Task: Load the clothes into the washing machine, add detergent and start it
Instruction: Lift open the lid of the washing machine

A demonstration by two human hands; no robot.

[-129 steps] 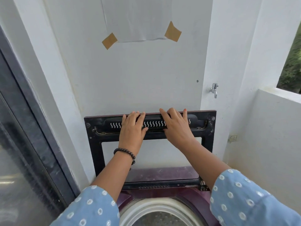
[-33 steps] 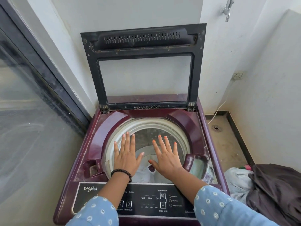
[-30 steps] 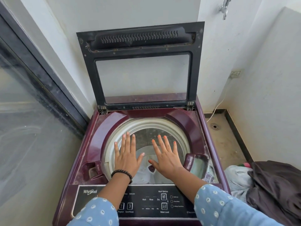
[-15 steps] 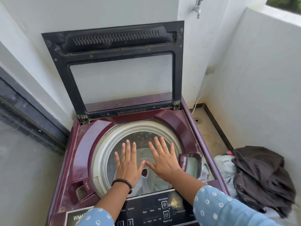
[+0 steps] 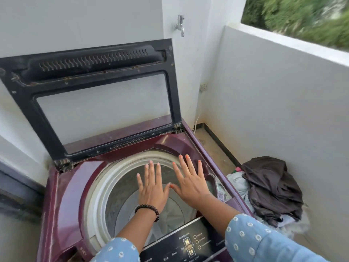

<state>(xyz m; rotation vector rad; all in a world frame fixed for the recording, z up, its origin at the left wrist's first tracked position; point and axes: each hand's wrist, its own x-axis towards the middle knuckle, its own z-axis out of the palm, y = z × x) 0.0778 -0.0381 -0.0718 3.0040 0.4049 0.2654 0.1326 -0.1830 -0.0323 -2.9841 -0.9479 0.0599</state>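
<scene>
Leftmost stands the maroon washing machine (image 5: 62, 195), its black-framed lid (image 5: 90, 76) propped upright against the wall — drum (image 5: 117, 197) exposed. Over the drum hover the left hand (image 5: 152, 190) and right hand (image 5: 190, 184), both flat with fingers spread, holding nothing. Further right, a heap of clothes (image 5: 270, 190) lies on the floor beside the machine — dark cloth on top.

Blue white-dotted sleeves (image 5: 251, 235), black bead bracelet (image 5: 148, 208), orange-painted nails (image 5: 187, 156)
</scene>
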